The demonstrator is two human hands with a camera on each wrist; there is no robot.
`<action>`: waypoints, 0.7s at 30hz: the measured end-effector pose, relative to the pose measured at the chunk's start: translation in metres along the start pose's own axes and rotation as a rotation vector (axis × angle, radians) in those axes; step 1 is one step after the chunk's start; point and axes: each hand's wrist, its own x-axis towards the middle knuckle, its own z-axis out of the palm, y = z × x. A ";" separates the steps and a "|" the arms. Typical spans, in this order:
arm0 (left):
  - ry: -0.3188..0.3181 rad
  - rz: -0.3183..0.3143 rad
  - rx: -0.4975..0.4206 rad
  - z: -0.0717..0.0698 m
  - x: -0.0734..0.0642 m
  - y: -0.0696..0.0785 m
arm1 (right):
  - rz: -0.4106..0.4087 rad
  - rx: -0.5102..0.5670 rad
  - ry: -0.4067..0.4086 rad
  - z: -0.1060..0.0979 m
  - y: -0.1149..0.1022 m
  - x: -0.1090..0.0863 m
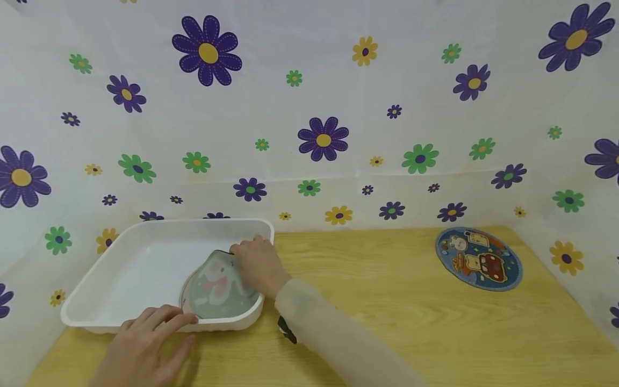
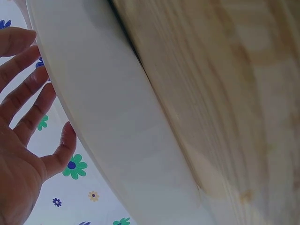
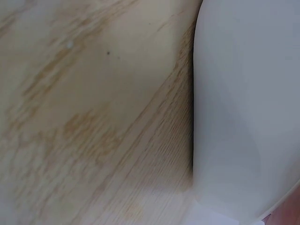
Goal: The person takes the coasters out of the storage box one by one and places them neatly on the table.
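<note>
A white plastic tray (image 1: 145,258) stands on the left of the table. In its front right corner lies a grey-green mat (image 1: 215,293) with a pink pattern, its far edge raised to a peak. My right hand (image 1: 258,266) reaches over the tray's right side and grips the mat at that upper edge; the fingertips are partly hidden. A second pale rounded edge shows along the mat's left side. My left hand (image 1: 150,344) is at the tray's front rim, its fingers spread and the tips touching the rim in the left wrist view.
A round blue mat (image 1: 479,259) with cartoon figures lies flat at the back right of the wood-grain table (image 1: 377,312). Behind and at both sides hangs a white sheet (image 1: 271,107) printed with flowers. The right wrist view shows mostly tabletop and the tray's outer wall (image 3: 243,103).
</note>
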 end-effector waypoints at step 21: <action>-0.031 -0.012 0.000 -0.006 -0.002 0.001 | -0.211 -0.109 0.137 -0.006 -0.001 -0.005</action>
